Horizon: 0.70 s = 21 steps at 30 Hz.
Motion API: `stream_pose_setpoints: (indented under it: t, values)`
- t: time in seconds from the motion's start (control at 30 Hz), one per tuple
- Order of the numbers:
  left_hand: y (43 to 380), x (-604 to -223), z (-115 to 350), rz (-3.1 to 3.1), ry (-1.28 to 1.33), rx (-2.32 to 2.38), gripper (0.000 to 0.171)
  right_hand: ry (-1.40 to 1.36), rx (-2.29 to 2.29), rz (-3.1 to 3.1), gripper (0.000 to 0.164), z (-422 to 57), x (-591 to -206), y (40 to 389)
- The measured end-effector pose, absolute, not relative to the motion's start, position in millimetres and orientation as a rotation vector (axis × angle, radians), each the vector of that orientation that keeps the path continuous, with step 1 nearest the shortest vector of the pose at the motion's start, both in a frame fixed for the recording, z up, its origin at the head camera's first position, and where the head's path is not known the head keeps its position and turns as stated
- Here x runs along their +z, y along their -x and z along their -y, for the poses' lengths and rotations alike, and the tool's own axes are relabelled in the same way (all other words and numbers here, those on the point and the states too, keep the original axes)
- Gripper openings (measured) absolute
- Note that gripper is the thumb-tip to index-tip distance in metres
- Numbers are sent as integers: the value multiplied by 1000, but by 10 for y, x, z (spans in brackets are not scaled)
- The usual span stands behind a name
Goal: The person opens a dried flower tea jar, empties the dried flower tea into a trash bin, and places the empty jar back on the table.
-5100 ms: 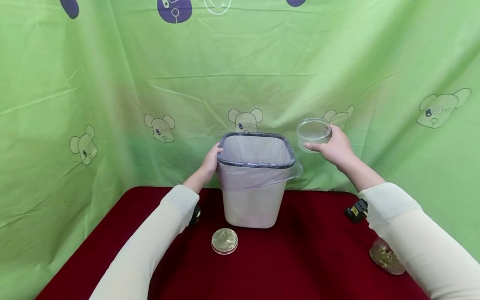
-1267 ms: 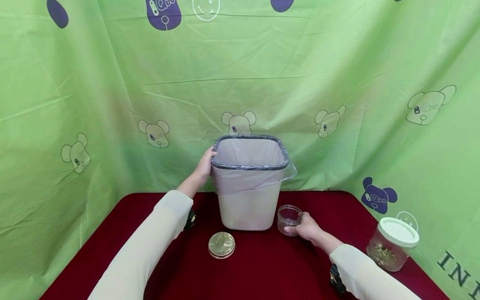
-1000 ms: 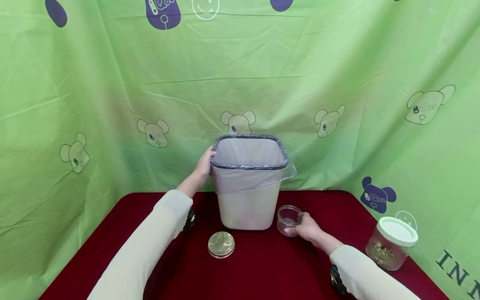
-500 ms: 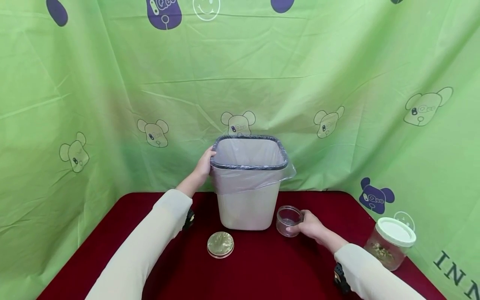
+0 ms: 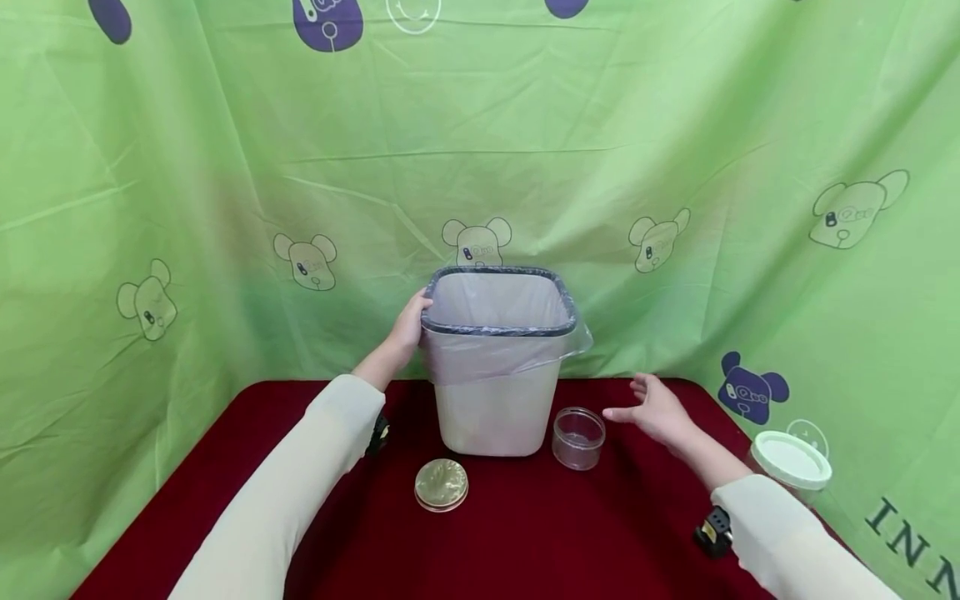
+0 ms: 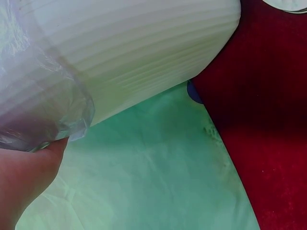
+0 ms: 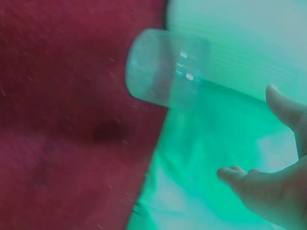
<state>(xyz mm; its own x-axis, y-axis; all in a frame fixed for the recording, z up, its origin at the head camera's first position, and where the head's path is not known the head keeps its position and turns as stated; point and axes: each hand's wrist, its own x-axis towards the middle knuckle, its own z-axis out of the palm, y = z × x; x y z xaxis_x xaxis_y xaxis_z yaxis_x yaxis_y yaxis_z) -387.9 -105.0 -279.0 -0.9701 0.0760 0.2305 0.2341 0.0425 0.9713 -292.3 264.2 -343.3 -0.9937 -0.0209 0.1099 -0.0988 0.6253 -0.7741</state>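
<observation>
A pale trash bin (image 5: pixel 495 408) with a clear plastic liner folded over its dark rim stands at the middle back. My left hand (image 5: pixel 408 325) holds it by the upper left side; the left wrist view shows part of that hand (image 6: pixel 31 177) against the liner (image 6: pixel 62 96). To the right of the bin, a clear uncapped jar (image 5: pixel 578 438) sits upright on the red cloth. Just up and right of this jar, my right hand (image 5: pixel 658 412) is raised with nothing in it, thumb and fingers spread apart. The right wrist view shows the hand (image 7: pixel 273 187) away from the jar (image 7: pixel 163 69).
A round gold-coloured lid (image 5: pixel 441 484) lies on the red tablecloth (image 5: pixel 517 542) in front of the bin. At the right edge stands a jar with a white lid (image 5: pixel 791 459), its body mostly hidden by my right sleeve. Green printed curtain (image 5: pixel 480 125) surrounds the table.
My right hand lowered the clear jar from the air to the table beside the bin, then let go and rose up and right. The left hand stays on the bin.
</observation>
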Motion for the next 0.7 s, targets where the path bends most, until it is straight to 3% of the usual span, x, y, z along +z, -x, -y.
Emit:
stream_pose_setpoints:
  t: [0.3, 0.7]
  values:
    - [3894, -2796, 1058, 2177, 346, -2045, 54, -38, 1219, 2655, 104, -2932, -3094, 2725]
    - [3864, -2791, 1061, 2156, 407, -2029, 53, 106, 877, 2515, 94, -3396, -3125, 2414]
